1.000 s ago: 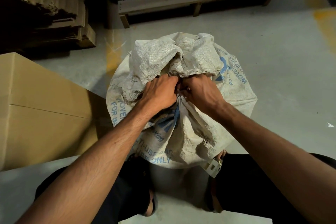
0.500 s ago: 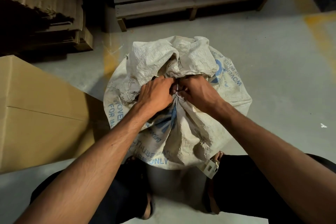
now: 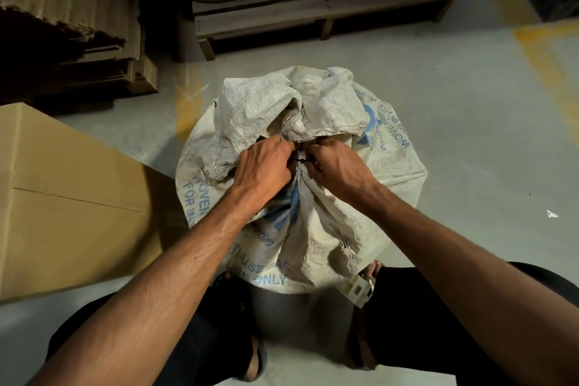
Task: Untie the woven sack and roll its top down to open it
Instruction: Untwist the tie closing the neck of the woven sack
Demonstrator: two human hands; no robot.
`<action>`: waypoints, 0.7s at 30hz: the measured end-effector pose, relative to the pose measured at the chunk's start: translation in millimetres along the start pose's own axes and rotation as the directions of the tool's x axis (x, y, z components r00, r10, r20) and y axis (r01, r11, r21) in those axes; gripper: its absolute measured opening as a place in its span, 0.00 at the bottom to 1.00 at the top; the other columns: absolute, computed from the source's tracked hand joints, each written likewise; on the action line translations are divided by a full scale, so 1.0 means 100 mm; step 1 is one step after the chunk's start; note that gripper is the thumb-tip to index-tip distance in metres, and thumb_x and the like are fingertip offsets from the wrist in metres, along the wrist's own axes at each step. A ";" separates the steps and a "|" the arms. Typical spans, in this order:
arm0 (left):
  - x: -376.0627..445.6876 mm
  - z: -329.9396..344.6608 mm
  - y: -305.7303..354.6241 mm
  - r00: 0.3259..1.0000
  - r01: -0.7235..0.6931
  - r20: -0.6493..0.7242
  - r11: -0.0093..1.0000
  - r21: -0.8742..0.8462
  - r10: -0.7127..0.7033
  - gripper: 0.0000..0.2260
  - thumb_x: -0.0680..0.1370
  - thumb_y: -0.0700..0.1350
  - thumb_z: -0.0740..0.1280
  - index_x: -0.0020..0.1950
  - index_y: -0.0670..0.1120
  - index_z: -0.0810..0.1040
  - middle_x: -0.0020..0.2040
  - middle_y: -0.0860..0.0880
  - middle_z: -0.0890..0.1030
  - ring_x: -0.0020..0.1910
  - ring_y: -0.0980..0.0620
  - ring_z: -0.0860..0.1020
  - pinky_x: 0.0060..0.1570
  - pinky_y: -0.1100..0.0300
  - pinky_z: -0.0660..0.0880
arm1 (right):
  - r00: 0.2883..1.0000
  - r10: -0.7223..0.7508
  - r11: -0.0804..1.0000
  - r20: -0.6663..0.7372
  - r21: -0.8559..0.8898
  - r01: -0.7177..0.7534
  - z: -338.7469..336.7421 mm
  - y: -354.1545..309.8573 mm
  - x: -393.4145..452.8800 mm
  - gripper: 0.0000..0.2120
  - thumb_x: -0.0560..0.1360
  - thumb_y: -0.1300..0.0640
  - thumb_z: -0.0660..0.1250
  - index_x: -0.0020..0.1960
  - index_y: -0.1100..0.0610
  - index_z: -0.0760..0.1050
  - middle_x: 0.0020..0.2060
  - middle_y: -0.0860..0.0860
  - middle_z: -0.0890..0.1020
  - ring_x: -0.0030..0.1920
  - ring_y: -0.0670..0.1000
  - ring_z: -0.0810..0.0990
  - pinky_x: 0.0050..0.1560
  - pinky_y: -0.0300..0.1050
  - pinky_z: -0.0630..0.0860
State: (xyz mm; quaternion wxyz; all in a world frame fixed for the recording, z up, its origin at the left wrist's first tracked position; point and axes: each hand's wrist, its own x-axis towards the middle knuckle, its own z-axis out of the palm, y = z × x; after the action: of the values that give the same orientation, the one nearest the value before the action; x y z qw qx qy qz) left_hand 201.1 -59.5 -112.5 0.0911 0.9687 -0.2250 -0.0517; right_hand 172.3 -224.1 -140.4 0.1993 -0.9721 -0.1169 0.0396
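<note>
Between the person's feet stood the sack (image 3: 313,229), full and round, on the grey floor (image 3: 470,135). Its neck was bunched tight at the top, and both hands met right there. The left hand (image 3: 266,166) was curled shut on the bunched cloth, with its fingertips tucked in at the knot. The right hand (image 3: 338,169) was curled too, pinching at a thin dark tie (image 3: 301,161) that showed in the small gap between the two hands. I could not tell just how much of the tie each hand had.

Past the hands, the loose top of the sack flopped away in soft folds. Off beyond the left hand sat a big box (image 3: 62,182), close to the sack.

The sack looked heavy and would likely stay put while its top was pulled. Its cloth looked thin, rough and crinkly, so it should bend and roll down with ease. It had a torn spot near the right wrist, so hard tugs could rip it more. The tie looked small and slippery, best picked at with the fingertips. Once it was off, the best hold looked to be the loose rim, one hand on each side.
</note>
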 end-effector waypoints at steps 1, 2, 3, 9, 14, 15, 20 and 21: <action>-0.01 0.01 0.00 1.000 -0.006 0.006 1.000 0.002 0.006 0.15 0.73 0.36 0.67 0.59 0.44 0.79 0.45 0.49 0.73 0.47 0.43 0.79 0.38 0.54 0.68 | 1.000 -0.002 1.000 0.004 -0.002 0.002 0.00 0.00 0.00 0.08 0.81 0.62 0.61 0.47 0.63 0.77 0.42 0.57 0.78 0.38 0.57 0.79 0.37 0.55 0.80; -0.02 0.01 0.01 1.000 -0.011 0.014 1.000 0.003 0.011 0.14 0.73 0.36 0.67 0.59 0.44 0.79 0.47 0.48 0.74 0.47 0.43 0.79 0.39 0.54 0.68 | 1.000 -0.004 1.000 0.004 0.000 0.004 0.01 0.00 -0.01 0.08 0.81 0.62 0.61 0.46 0.63 0.76 0.41 0.56 0.77 0.37 0.56 0.78 0.37 0.55 0.79; -0.03 0.02 0.01 1.000 -0.013 0.023 1.000 0.004 0.013 0.13 0.74 0.37 0.67 0.58 0.44 0.79 0.49 0.46 0.76 0.47 0.43 0.79 0.39 0.54 0.68 | 1.000 -0.004 1.000 0.004 0.004 0.004 0.01 0.00 -0.01 0.08 0.81 0.63 0.61 0.46 0.63 0.76 0.40 0.56 0.76 0.36 0.56 0.77 0.37 0.54 0.79; -0.06 0.02 -0.02 0.999 -0.020 0.031 1.000 -0.014 0.021 0.13 0.74 0.36 0.67 0.58 0.42 0.79 0.48 0.48 0.73 0.39 0.48 0.76 0.35 0.57 0.68 | 1.000 0.022 0.996 0.001 0.085 -0.022 -0.01 0.06 0.00 0.07 0.78 0.63 0.60 0.42 0.61 0.74 0.39 0.55 0.77 0.34 0.55 0.77 0.35 0.55 0.79; -0.07 0.00 0.00 0.999 -0.038 0.031 0.999 -0.012 0.039 0.16 0.76 0.38 0.64 0.63 0.41 0.75 0.46 0.46 0.73 0.38 0.48 0.74 0.34 0.58 0.65 | 0.999 0.045 0.987 -0.012 0.156 -0.042 -0.04 0.07 -0.02 0.05 0.74 0.66 0.63 0.40 0.60 0.73 0.36 0.55 0.78 0.33 0.54 0.77 0.34 0.55 0.77; -0.07 0.00 -0.01 0.999 -0.045 0.030 0.999 -0.020 0.045 0.16 0.76 0.37 0.63 0.64 0.40 0.75 0.45 0.47 0.71 0.37 0.49 0.72 0.34 0.58 0.65 | 0.999 0.046 0.985 -0.017 0.170 -0.042 -0.05 0.07 -0.03 0.06 0.73 0.67 0.63 0.39 0.59 0.73 0.35 0.55 0.78 0.32 0.54 0.77 0.33 0.55 0.77; -0.07 0.00 -0.03 0.997 -0.070 0.032 0.996 -0.048 0.072 0.14 0.80 0.38 0.61 0.65 0.38 0.74 0.43 0.48 0.69 0.35 0.53 0.69 0.29 0.66 0.60 | 0.996 0.094 0.972 -0.011 0.218 -0.089 -0.06 0.06 -0.03 0.05 0.72 0.68 0.65 0.40 0.59 0.74 0.33 0.54 0.78 0.31 0.55 0.77 0.32 0.56 0.77; -0.06 0.01 -0.03 0.997 -0.071 0.032 0.996 -0.057 0.073 0.13 0.80 0.38 0.60 0.64 0.38 0.75 0.42 0.48 0.69 0.34 0.53 0.69 0.28 0.66 0.59 | 0.994 0.109 0.968 -0.008 0.230 -0.105 -0.05 0.06 -0.03 0.05 0.72 0.67 0.64 0.40 0.59 0.74 0.33 0.55 0.79 0.31 0.55 0.78 0.32 0.57 0.77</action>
State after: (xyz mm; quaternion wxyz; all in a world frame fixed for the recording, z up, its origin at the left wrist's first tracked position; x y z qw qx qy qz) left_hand 196.7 -54.1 -114.0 0.1163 0.9560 -0.2598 -0.0710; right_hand 171.8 -232.1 -137.8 0.3087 -0.9480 -0.0568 0.0532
